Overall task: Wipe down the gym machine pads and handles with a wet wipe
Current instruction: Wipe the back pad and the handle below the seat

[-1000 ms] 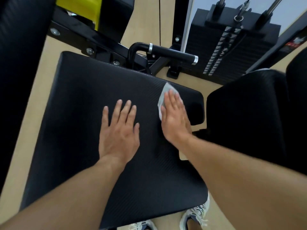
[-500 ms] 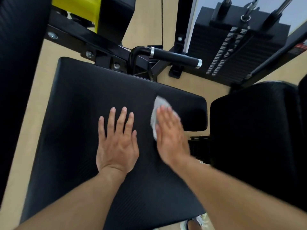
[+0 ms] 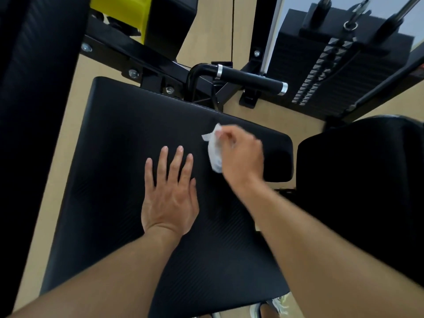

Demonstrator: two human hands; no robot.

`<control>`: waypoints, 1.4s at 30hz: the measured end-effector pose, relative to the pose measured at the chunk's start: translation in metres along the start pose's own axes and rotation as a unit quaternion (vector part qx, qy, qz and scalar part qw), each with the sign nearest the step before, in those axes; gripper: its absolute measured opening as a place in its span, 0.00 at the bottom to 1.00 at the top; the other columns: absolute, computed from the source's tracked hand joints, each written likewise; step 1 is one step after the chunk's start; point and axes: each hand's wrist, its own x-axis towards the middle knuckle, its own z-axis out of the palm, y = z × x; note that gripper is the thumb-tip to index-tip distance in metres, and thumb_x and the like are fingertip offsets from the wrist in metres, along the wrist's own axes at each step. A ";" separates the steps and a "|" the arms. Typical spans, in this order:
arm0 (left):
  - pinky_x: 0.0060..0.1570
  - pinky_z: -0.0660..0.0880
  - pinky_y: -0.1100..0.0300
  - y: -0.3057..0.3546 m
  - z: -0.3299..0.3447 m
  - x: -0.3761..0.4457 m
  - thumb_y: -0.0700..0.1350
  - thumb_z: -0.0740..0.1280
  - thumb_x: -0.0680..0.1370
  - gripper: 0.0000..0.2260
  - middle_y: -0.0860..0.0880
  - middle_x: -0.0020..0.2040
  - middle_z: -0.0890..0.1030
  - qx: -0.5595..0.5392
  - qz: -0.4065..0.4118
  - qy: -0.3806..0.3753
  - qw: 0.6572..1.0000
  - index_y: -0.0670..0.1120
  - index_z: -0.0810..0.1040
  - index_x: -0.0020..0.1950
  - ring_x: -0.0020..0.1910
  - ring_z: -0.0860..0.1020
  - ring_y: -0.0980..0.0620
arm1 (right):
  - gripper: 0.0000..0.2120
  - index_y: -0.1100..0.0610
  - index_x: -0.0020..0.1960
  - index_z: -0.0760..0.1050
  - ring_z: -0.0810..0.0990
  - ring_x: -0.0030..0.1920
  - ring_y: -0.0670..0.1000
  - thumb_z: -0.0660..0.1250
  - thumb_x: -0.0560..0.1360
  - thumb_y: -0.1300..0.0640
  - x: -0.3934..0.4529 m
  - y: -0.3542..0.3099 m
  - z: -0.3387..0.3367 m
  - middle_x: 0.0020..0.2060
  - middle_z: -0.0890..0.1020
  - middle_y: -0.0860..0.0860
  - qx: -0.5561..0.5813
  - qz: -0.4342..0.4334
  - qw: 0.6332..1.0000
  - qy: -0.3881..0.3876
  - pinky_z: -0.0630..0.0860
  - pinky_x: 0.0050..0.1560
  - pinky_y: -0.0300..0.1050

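Wet wipe [image 3: 214, 150] bunched, pinched in curled fingers of right hand [image 3: 241, 154] over far right of black seat pad [image 3: 110, 157]; left hand [image 3: 169, 198] flat on pad centre, fingers straight, slightly spread

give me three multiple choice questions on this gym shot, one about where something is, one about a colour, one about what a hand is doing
1. Where is the handle relative to the seat pad?
A. beyond the pad's far edge
B. lying on the pad
C. under the left hand

2. What colour is the wet wipe?
A. yellow
B. white
C. black

3. What is the left hand doing?
A. gripping the handle
B. pinching the wipe
C. resting flat on the pad with fingers straight

Answers:
1. A, the handle sticks out from the frame past the pad's far edge.
2. B, the wipe shows white against the black pad.
3. C, the left hand's palm lies on the pad with fingers spread, while the right hand holds the wipe.
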 end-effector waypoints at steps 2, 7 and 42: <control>0.78 0.50 0.38 0.000 0.000 0.001 0.52 0.50 0.83 0.26 0.46 0.82 0.59 0.000 0.001 0.000 1.000 0.46 0.62 0.80 0.82 0.51 0.42 | 0.06 0.47 0.52 0.80 0.82 0.50 0.47 0.67 0.81 0.47 0.028 -0.014 -0.019 0.47 0.84 0.44 0.077 0.068 0.994 0.024 0.79 0.53 0.48; 0.79 0.48 0.38 -0.001 0.001 0.000 0.52 0.48 0.84 0.26 0.46 0.82 0.58 0.002 0.001 -0.004 1.000 0.47 0.60 0.81 0.82 0.50 0.42 | 0.04 0.54 0.54 0.72 0.80 0.45 0.44 0.66 0.83 0.54 0.058 -0.041 -0.051 0.47 0.82 0.46 0.031 -0.053 0.987 0.146 0.80 0.46 0.42; 0.78 0.52 0.37 -0.002 0.002 -0.001 0.51 0.51 0.84 0.25 0.45 0.82 0.58 -0.012 0.010 0.013 1.000 0.46 0.60 0.80 0.82 0.50 0.41 | 0.26 0.59 0.83 0.51 0.48 0.83 0.50 0.51 0.87 0.55 -0.090 0.084 0.022 0.83 0.51 0.53 -0.183 -0.263 0.937 -0.139 0.52 0.81 0.55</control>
